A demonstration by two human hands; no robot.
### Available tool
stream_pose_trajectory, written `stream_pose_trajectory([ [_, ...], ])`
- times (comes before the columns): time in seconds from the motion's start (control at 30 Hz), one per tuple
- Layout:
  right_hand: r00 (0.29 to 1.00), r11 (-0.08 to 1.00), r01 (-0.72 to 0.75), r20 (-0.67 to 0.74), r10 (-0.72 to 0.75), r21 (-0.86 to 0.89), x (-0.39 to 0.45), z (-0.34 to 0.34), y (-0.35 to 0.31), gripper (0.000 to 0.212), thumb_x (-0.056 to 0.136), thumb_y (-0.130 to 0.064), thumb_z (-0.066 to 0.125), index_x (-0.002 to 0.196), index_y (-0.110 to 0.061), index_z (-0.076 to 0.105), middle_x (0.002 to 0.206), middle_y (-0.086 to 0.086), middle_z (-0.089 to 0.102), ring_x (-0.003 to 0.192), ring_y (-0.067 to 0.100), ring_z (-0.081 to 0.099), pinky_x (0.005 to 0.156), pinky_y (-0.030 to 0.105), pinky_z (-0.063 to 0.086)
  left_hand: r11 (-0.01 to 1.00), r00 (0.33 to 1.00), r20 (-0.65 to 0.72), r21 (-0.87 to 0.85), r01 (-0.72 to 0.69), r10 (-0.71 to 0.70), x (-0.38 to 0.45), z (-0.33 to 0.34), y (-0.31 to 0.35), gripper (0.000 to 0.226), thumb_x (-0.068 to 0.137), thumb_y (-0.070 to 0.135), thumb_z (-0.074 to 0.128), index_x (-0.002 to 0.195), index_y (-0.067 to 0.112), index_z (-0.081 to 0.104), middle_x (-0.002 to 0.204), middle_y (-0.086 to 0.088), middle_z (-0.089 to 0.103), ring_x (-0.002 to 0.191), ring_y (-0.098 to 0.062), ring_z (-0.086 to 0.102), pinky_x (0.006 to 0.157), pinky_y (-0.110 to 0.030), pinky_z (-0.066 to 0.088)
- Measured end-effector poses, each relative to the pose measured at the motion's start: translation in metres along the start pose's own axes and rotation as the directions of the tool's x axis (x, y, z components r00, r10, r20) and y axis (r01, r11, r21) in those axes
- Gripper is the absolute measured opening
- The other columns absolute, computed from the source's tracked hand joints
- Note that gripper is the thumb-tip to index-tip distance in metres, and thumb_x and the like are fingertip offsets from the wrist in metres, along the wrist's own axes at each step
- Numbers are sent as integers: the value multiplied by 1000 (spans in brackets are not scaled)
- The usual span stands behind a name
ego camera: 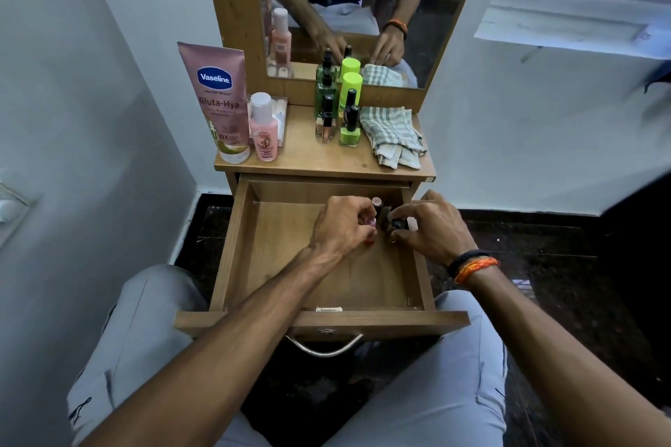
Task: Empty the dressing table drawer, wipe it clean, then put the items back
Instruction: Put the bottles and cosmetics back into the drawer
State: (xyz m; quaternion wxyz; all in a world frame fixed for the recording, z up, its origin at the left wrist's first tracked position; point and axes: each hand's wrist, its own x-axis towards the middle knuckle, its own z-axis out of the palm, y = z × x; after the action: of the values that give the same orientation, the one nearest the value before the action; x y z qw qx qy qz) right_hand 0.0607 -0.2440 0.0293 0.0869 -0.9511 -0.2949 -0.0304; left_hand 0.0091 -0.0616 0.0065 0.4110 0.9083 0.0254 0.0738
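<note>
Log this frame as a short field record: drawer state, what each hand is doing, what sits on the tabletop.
drawer: drawer pulled open, mostly bare wood
drawer contents: a few small bottles at the far right corner
left hand: left hand grips a small pink bottle there
right hand: right hand grips a small dark item, exact kind unclear
tabletop: Vaseline tube, pink bottle, green bottles, folded checked cloth
mirror: mirror behind the tabletop

"Vaseline", "Gluta-Hya" and "10X" on the pink tube [218, 98]
</note>
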Motion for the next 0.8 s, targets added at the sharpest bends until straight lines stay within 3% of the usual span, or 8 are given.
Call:
stream_pose_trajectory([
  [0.13,1000,999,20,0,-20,-25,-1,4,0,35,87,-35,73,120,-24,71,112,3,71,89,10,34,71,25,29,998,999,-27,59,-35,37,4,8,-1,18,77,14,85,92,17,76,93,3,77,82,-8,70,73,-30,61],
  [0.3,1000,999,26,3,-26,-42,0,11,4,35,87,-36,73,120,-24,71,110,1,73,87,10,35,68,25,28,990,994,-46,106,-94,99,6,18,-4,30,82,18,81,111,15,74,99,-2,74,88,-12,70,77,-32,62],
  [0.47,999,998,45,-11,-45,-33,0,14,4,34,86,-34,75,118,-21,72,105,2,74,83,11,35,66,27,28,986,991,-68,133,-105,115,7,21,-4,22,83,20,81,103,14,75,95,-3,73,86,-17,69,76,-38,61],
  [0.8,995,996,72,-70,-75,-51,-2,18,6,33,84,-33,77,114,-19,73,99,4,73,82,12,35,65,28,28,971,983,-77,184,-152,169,7,25,-2,18,86,22,78,100,13,73,95,-4,71,85,-16,67,73,-36,61],
])
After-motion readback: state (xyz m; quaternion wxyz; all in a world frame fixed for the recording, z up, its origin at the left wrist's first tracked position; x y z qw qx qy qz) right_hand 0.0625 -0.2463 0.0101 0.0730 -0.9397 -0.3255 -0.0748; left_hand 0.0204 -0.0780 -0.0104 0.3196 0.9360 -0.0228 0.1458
